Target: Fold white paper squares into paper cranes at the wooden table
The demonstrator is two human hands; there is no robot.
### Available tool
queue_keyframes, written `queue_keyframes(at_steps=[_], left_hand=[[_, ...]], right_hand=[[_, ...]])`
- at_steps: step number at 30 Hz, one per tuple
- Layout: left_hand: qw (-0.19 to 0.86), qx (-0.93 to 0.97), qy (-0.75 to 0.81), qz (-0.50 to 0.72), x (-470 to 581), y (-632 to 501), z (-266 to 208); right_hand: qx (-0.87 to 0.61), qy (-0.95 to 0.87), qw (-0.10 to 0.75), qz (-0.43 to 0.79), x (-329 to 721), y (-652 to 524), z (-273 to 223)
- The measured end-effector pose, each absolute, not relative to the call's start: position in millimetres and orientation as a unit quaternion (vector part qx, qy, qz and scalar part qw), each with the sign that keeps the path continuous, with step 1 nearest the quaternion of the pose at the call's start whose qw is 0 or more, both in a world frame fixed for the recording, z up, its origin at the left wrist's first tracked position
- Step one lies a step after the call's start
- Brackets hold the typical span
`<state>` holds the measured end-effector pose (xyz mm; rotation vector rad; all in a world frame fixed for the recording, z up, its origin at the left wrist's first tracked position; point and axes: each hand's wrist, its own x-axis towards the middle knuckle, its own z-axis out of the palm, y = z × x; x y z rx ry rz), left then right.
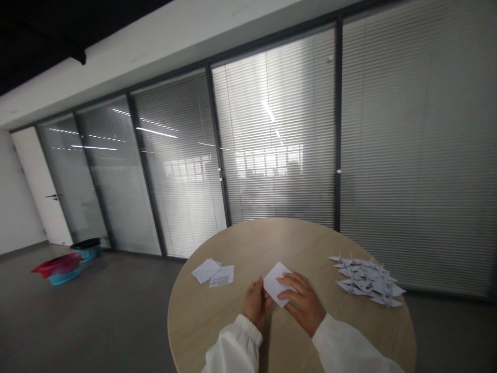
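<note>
A square piece of white paper (275, 285) is between my hands, one corner pointing away from me. My left hand (255, 303) is closed on its left edge, with the fingertips partly hidden behind the sheet. From the right, my right hand (306, 305) grips the paper, its fingers lying over the upper face; the thumb is hard to make out. Left of my hands lie several loose white paper squares (206, 270), one with print on it. On the right side sits a cluster of folded white paper cranes (365, 280), crowded together with pointed tips up.
The round wooden table (279, 235) carries all the paper. Behind it stands a glass partition (272, 129) with blinds. On the grey floor at left are a blue basket with a red liner (62, 264) and another with a black liner (88, 247), near a white door (42, 191).
</note>
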<state>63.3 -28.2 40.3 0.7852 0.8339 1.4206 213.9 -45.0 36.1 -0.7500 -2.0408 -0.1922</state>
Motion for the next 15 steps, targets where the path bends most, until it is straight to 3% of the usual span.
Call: queue_keyframes(at_steps=[4,15], left_hand=[[0.694,0.281,0.309,0.587,65,-36,49],[0.663,0.438,0.309,0.523,57,-38,40]], right_hand=[[-0.295,-0.824,0.48,-0.058,217,-52,39],[-0.349,-0.776,0.523,0.045,224,-55,38]])
